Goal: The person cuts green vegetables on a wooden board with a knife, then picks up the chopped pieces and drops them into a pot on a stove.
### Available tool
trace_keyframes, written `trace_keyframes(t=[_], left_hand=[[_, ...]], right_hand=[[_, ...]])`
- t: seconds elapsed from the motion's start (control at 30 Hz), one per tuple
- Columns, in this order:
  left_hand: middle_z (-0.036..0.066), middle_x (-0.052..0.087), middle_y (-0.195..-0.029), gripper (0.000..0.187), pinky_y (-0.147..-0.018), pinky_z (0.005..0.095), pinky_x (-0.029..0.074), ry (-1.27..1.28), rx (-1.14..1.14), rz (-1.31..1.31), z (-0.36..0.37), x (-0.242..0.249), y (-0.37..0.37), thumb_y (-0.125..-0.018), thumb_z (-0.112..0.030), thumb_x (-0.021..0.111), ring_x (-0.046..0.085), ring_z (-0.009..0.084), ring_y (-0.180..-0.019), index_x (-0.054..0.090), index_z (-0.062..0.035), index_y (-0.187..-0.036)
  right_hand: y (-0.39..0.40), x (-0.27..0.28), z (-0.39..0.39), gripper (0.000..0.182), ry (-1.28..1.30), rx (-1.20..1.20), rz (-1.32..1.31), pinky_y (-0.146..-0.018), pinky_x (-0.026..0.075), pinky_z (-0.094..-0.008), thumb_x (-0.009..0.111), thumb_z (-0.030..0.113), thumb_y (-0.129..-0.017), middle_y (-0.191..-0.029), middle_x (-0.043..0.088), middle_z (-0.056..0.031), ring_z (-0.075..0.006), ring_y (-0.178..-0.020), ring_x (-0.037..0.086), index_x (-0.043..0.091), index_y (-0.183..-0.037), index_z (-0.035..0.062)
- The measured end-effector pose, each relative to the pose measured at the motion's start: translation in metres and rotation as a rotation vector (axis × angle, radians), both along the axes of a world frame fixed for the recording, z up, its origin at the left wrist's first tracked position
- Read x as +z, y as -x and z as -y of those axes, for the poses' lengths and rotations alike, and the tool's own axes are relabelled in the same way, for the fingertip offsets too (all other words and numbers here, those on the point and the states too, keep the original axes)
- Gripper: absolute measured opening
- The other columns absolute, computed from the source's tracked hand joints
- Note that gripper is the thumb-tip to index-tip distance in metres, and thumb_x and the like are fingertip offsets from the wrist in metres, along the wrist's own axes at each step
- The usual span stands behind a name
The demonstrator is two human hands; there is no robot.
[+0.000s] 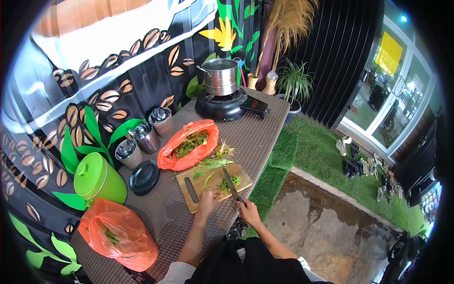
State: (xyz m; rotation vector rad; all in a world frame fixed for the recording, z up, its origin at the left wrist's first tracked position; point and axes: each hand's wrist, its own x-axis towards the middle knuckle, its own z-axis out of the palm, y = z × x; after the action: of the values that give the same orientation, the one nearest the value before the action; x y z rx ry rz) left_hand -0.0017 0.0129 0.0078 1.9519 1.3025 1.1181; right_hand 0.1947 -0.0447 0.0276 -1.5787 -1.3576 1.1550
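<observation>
My right hand (248, 211) grips the handle of a knife (232, 185), its blade lying over the right part of a wooden cutting board (219, 176). Finely chopped greens (235, 180) lie beside the blade. My left hand (208, 200) rests at the board's near edge, fingers curled and pressed together close to the chopped pieces; what they hold is hidden. A thin green stem (207, 181) lies just beyond its fingertips. Loose leaves (215, 163) lie at the board's far edge, next to a clump of pale roots (224, 149).
Behind the board is an open orange bag (211, 131) of greens. A tied orange bag (135, 244), a green lidded container (101, 177), a dark lid (144, 177) and cutlery cups (163, 124) stand left. A pot (221, 78) sits on a gas stove (220, 106) at the far end.
</observation>
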Motion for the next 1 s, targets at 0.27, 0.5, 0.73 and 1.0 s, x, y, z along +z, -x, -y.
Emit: trace_keyframes(t=[0.27,0.5,0.73,1.0], left_hand=[[0.014,0.065,-0.075,0.011,-0.06,0.029,0.05,0.163,0.331,0.16,0.0,-0.004,-0.001,-0.074,0.0,0.064,0.064,0.0198,-0.066,0.064,0.0022,-0.085],[0.013,0.066,-0.076,0.017,-0.058,0.0269,0.05,0.141,0.347,0.154,-0.014,-0.012,-0.004,-0.077,0.001,0.062,0.064,0.0166,-0.066,0.062,0.0022,-0.094],[0.008,0.066,-0.076,0.017,-0.058,0.0234,0.053,0.384,0.166,0.68,-0.03,-0.028,-0.021,-0.083,-0.003,0.062,0.064,0.0155,-0.067,0.063,0.0007,-0.1],[0.014,0.065,-0.077,0.014,-0.061,0.0305,0.05,0.099,0.31,0.179,-0.019,-0.019,-0.025,-0.075,-0.001,0.066,0.064,0.0227,-0.068,0.067,0.0035,-0.088]], right_hand=[[-0.002,0.011,0.006,0.031,-0.171,0.128,0.273,-0.059,0.047,-0.04,0.055,0.027,-0.086,-0.064,0.059,-0.0216,-0.0332,-0.061,0.062,0.061,-0.089,-0.0034],[0.002,0.011,0.0,0.032,-0.086,0.112,0.366,-0.073,0.046,-0.0497,0.051,0.026,-0.087,-0.076,0.06,-0.0292,-0.0444,-0.078,0.06,0.062,-0.091,-0.0042],[0.001,0.008,-0.014,0.03,-0.092,0.069,0.45,-0.074,0.047,-0.0516,0.051,0.024,-0.087,-0.079,0.06,-0.0299,-0.0453,-0.079,0.059,0.06,-0.093,-0.0041],[0.012,0.005,-0.015,0.029,-0.123,0.118,0.498,-0.071,0.047,-0.0542,0.051,0.024,-0.088,-0.076,0.059,-0.0312,-0.0472,-0.077,0.059,0.058,-0.09,-0.0038]])
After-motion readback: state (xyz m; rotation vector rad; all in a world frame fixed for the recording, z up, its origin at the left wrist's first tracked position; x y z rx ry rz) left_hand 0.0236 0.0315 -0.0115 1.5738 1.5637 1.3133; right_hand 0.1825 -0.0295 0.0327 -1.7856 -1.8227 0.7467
